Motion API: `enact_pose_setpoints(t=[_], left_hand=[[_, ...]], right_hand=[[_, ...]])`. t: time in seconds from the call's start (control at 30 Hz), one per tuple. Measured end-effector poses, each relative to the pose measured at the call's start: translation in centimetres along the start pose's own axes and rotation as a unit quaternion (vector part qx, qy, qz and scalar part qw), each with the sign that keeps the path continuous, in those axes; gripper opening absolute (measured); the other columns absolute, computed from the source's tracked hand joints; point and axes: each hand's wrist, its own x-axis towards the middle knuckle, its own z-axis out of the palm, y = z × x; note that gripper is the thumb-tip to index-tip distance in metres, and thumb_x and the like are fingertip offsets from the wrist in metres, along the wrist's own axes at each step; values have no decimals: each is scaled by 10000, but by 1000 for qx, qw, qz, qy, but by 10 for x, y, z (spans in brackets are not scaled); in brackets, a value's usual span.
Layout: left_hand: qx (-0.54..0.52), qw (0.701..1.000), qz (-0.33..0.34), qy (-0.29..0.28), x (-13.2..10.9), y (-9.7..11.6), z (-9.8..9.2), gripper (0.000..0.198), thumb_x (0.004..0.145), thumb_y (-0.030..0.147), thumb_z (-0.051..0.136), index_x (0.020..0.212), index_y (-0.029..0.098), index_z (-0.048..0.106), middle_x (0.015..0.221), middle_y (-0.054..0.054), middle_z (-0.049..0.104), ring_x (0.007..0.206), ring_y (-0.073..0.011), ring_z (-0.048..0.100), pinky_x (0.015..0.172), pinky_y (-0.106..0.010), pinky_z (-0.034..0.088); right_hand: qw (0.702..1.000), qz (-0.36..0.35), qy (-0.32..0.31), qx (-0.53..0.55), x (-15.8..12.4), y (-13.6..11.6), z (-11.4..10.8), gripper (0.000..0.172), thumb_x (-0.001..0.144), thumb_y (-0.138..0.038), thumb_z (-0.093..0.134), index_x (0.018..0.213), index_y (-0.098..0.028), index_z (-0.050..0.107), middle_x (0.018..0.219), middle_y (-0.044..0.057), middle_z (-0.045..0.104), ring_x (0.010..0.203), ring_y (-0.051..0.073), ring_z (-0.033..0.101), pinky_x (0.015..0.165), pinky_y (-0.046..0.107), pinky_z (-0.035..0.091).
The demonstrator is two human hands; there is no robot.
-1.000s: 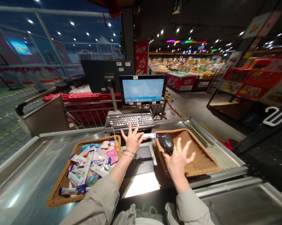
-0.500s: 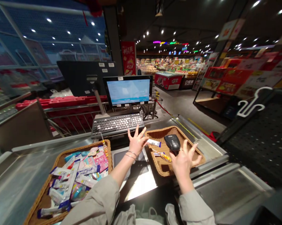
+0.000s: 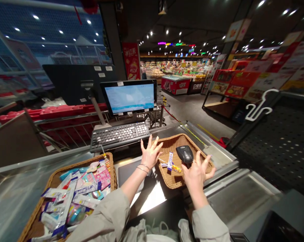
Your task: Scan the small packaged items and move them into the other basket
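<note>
My left hand [image 3: 151,154] hangs open above the black counter, fingers spread, holding nothing. It is nearest the right-hand wicker basket [image 3: 175,138]. My right hand [image 3: 197,173] is over that basket's right side, with a black handheld barcode scanner [image 3: 184,154] held at the thumb and the fingers splayed. Inside the basket, a blue-and-white stick packet [image 3: 170,161] stands tilted on end beside a yellow-orange striped stick packet [image 3: 176,168]. A second wicker basket [image 3: 110,169] at lower left is heaped with several colourful small packets [image 3: 86,191], and my left forearm partly hides it.
A keyboard [image 3: 119,136] and a monitor [image 3: 128,97] stand beyond the hands. A stainless steel counter [image 3: 230,198] runs to the right, a black perforated panel [image 3: 275,151] beyond it. A red shopping cart [image 3: 66,116] stands behind the counter. Plastic bags [image 3: 162,232] lie below my arms.
The blue-and-white packet has gone from beside my left fingertips into the right basket, and a striped stick packet has appeared there. The whole view has shifted left; both hands stay spread.
</note>
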Motion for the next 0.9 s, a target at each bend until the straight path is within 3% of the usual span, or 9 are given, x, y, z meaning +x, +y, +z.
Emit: enact_pose_setpoints(t=[0.17,0.5,0.9], left_hand=[[12,999,-49,-2,-10,-13,-12,422,930,430,487,1330,309,547,1544,-50,353,1482,-313,137,1127,-708,12],[57,989,-134,8,-47,-45,-35,607,856,570,549,1403,315,473,1557,-66,323,1474,-345,153,1131,-699,26],[83,972,-218,9,-98,-81,-62,615,854,556,565,1402,291,473,1566,-87,302,1479,-352,120,1118,-718,60]], right_hand=[[1000,-25,-18,3,-2,-12,5,458,871,-366,405,1163,-109,646,1508,141,376,1463,334,-36,1067,676,110],[996,-84,-27,27,-8,-54,9,461,885,-396,400,1151,-118,654,1507,136,377,1466,323,-20,1082,654,112],[981,-168,-54,79,-25,-106,15,406,850,-341,443,1129,-137,657,1468,138,438,1466,330,-7,1071,674,105]])
